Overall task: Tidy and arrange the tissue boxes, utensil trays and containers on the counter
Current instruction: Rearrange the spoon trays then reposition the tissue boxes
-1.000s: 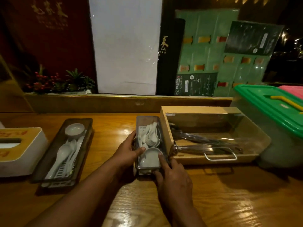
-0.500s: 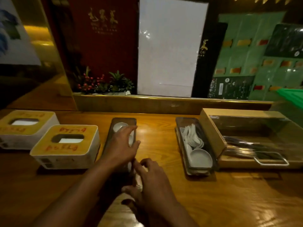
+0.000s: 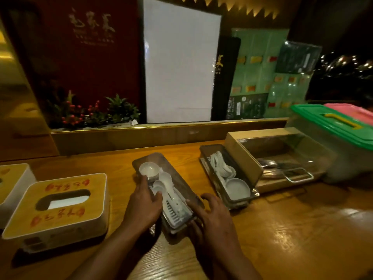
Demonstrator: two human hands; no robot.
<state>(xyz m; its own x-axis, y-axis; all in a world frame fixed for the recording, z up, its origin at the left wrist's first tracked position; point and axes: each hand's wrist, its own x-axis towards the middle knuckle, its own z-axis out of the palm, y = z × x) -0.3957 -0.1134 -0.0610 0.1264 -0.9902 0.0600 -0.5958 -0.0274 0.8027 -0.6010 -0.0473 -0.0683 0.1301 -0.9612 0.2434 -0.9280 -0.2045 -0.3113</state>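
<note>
On the wooden counter (image 3: 282, 229), both hands, left hand (image 3: 144, 201) and right hand (image 3: 212, 215), clasp the skewed spoon tray (image 3: 175, 182); its twin at three o'clock (image 3: 228, 178) seems placed (tissue boxes unaligned).

left utensil tray (image 3: 182, 188) now skewed, near end rightward, both hands on it

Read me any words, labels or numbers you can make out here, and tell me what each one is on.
Nothing reads clearly.
Gold characters on the dark red wall panel: too blurred.
Red characters on the white tissue box with tan lid: stylised, unreadable.
Gold mark on the black menu cover: unreadable.
Green menu board: too small.
</note>
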